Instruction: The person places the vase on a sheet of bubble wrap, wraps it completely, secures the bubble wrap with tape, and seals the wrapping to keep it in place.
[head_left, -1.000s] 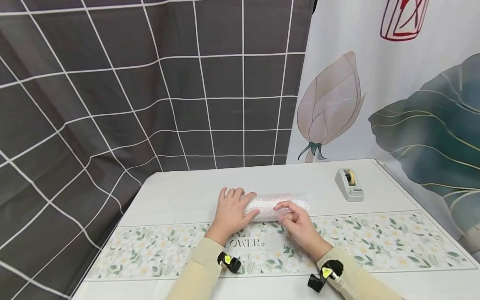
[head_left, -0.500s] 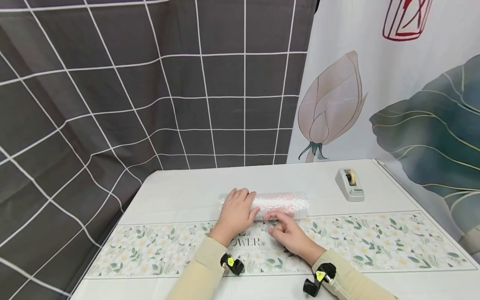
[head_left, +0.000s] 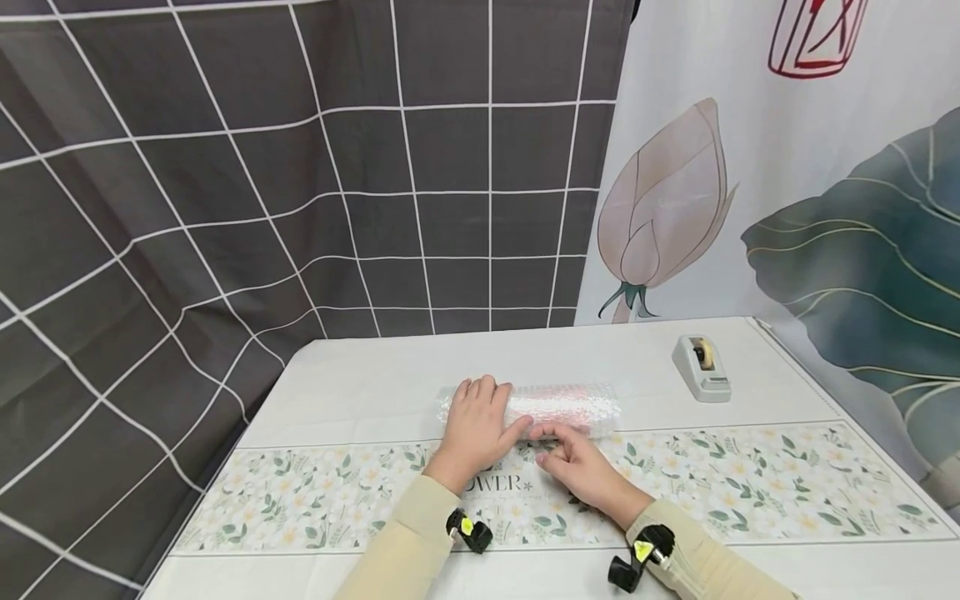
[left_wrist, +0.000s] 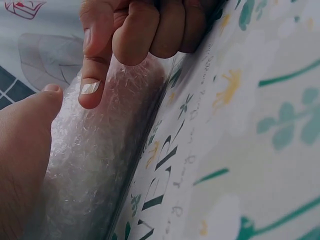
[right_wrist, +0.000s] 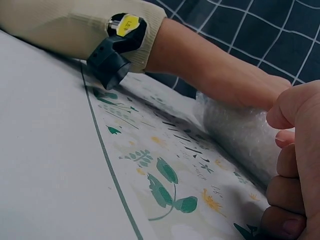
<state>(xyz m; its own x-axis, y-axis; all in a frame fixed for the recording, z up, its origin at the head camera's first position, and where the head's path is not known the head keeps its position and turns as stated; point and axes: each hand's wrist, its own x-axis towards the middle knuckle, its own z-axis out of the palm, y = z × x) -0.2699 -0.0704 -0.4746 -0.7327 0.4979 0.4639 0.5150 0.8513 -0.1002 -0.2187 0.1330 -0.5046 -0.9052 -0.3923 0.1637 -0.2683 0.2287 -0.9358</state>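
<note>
A cylinder wrapped in bubble wrap lies crosswise on the table, with something pinkish showing through its right part. My left hand holds its left part, fingers over the top and thumb towards the near side. The thumb rests along the wrap in the left wrist view. My right hand is at the roll's near side, its index finger reaching to the wrap and the other fingers curled. A pale glossy patch shows at that fingertip; whether it is nail or tape I cannot tell. The far fingertips of my left hand are hidden.
A grey tape dispenser stands at the back right of the table. A flower-printed band runs across the white tablecloth. Dark grid cloth and a floral curtain hang behind.
My left hand has come down over the roll, its spread fingers now together, and its thumb has moved right. My right hand has moved left and nearer, off the roll's middle.
</note>
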